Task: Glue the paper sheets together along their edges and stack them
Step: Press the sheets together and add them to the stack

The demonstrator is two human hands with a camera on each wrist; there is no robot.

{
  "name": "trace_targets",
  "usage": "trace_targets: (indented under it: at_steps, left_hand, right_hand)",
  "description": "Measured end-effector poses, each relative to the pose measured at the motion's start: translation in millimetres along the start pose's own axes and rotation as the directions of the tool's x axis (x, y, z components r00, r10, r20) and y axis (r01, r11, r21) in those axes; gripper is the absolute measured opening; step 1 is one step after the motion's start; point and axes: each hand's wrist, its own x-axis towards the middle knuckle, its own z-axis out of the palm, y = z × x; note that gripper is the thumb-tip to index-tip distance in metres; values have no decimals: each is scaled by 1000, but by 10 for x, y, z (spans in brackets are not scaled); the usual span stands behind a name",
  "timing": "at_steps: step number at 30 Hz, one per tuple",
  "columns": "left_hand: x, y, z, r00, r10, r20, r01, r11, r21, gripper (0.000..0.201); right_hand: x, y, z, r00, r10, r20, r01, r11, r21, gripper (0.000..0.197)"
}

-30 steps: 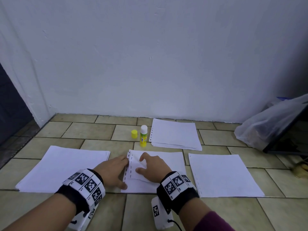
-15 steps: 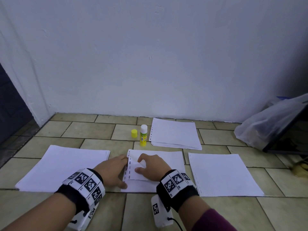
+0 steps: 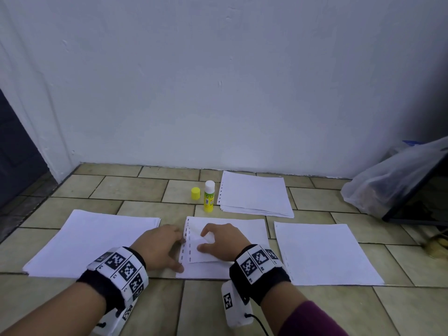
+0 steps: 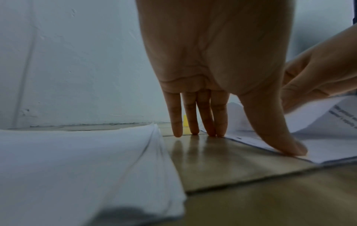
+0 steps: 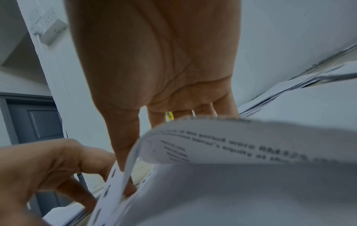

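Note:
On the tiled floor in front of me lies the middle paper stack point(image 3: 249, 229). Its top sheet point(image 3: 197, 257), with a punched strip along its left edge, is bunched up and lifted off the stack. My right hand point(image 3: 202, 241) pinches this sheet between thumb and fingers; in the right wrist view the printed sheet point(image 5: 231, 152) curls up under the palm. My left hand point(image 3: 178, 252) lies flat beside the stack's left edge, fingers straight on the tile, thumb point(image 4: 280, 137) pressing the stack's near corner. An uncapped yellow glue stick point(image 3: 209, 196) stands behind, its cap point(image 3: 195, 193) beside it.
More paper stacks lie at the left point(image 3: 92, 241), at the right point(image 3: 324, 253) and at the back by the wall point(image 3: 254, 194). A clear plastic bag point(image 3: 392, 180) over a dark frame sits at the far right. A white wall closes off the back.
The right hand has shifted slightly on the lifted top sheet. The left hand has stayed where it was.

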Motion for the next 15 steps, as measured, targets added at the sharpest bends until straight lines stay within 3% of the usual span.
trace_targets:
  at_steps: [15]
  left_hand:
    - [-4, -37, 14, 1000, 21, -6, -21, 1000, -15, 62]
  right_hand:
    - [31, -14, 91, 999, 29, -27, -30, 998, -47, 43]
